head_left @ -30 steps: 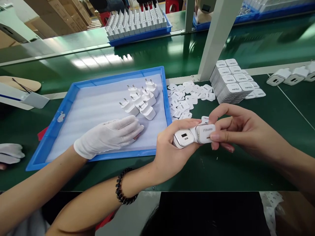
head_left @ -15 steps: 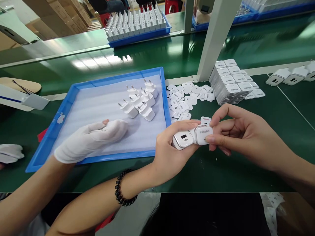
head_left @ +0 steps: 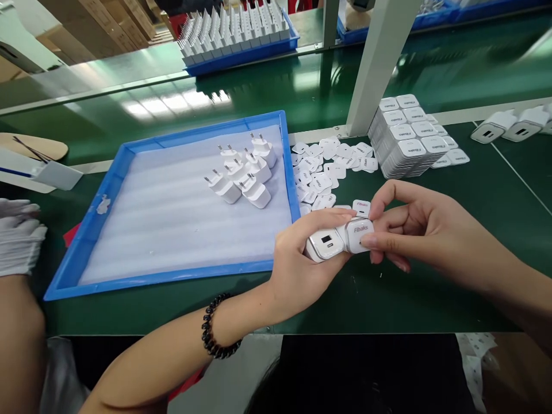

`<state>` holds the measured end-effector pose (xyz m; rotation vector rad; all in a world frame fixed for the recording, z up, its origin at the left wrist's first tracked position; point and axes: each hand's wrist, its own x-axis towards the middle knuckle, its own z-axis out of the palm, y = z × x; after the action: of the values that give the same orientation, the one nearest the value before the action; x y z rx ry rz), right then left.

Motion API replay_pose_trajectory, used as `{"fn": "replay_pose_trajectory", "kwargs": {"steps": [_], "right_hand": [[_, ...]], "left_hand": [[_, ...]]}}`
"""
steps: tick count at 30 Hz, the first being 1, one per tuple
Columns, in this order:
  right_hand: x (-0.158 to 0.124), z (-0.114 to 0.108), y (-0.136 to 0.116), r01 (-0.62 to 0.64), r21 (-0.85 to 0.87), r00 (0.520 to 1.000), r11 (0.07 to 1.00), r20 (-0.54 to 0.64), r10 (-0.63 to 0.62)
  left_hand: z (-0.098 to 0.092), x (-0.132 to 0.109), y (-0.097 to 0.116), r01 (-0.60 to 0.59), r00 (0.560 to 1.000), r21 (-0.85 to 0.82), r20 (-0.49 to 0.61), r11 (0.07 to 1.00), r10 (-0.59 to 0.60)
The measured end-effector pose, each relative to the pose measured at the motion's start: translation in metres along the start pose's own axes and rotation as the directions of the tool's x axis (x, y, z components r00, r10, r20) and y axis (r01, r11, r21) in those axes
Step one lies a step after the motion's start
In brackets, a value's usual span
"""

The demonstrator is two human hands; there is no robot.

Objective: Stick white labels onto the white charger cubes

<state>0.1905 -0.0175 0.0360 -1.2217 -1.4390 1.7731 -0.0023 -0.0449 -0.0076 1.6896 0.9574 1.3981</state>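
The co-worker's gloved hand (head_left: pixel 19 236) has left the blue tray (head_left: pixel 69 276). Left hand (head_left: pixel 302 261) grips the charger (head_left: pixel 325 244); right hand (head_left: pixel 414 230) fingertips pinch the label (head_left: pixel 360 233) against it.

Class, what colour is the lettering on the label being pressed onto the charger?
Red lettering on a white label, seen in the head view.

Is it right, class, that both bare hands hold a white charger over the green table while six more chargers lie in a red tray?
Not quite: the tray is blue, not red, as the head view shows. The rest stands: the left hand and right hand hold a white charger over the green table, and six chargers lie in the tray.
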Motion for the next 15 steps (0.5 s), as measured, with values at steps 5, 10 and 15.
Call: {"fn": "replay_pose_trajectory", "kwargs": {"steps": [5, 10, 15], "right_hand": [[0.002, -0.001, 0.002, -0.015, -0.025, 1.000, 1.000, -0.009, 0.015], [0.007, -0.006, 0.008, 0.052, -0.107, 0.998, 0.993, -0.039, -0.056], [0.011, -0.003, 0.014, 0.083, -0.067, 0.995, 0.994, 0.068, -0.078]], "left_hand": [[0.001, 0.000, 0.000, 0.028, 1.000, -0.014, -0.002, 1.000, -0.028], [0.000, 0.003, 0.003, 0.111, 0.993, -0.075, -0.021, 0.991, -0.113], [-0.001, 0.003, 0.001, 0.069, 0.998, -0.123, 0.004, 0.990, -0.069]]}}
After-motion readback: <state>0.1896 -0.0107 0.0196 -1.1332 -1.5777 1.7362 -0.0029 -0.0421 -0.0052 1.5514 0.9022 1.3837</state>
